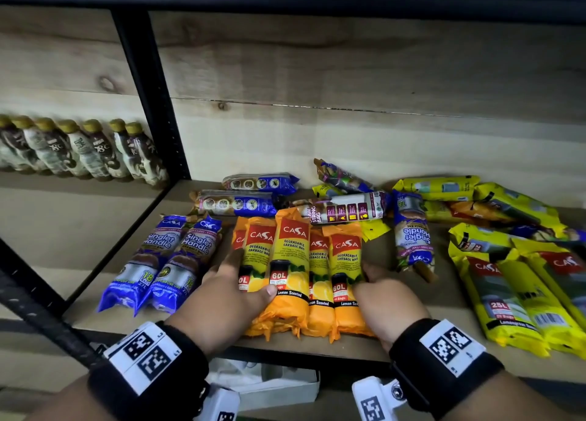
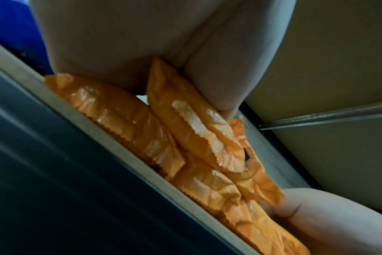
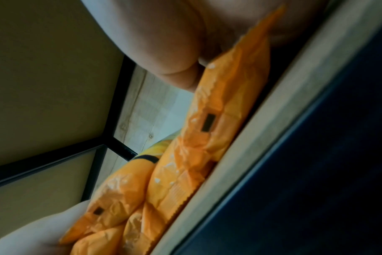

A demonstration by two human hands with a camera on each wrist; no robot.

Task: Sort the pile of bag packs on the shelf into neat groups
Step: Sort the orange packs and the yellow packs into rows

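On a wooden shelf [image 1: 450, 319], a loose heap of yellow packs [image 1: 507, 297] lies at the right, apart from 5 orange packs [image 1: 293, 262] lined up side by side near the front edge. 2 blue packs [image 1: 165, 262] lie just left of them. The left hand [image 1: 228, 290] grips the row's left side, thumb over the top. The right hand [image 1: 387, 297] presses its right side, fingers curled against the outermost pack.

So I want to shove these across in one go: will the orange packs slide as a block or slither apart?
Probably slither: the glossy film on the orange packs shines, and one already rides atop its neighbours. They look soft, with crinkled ends, so likely to sag if lifted.
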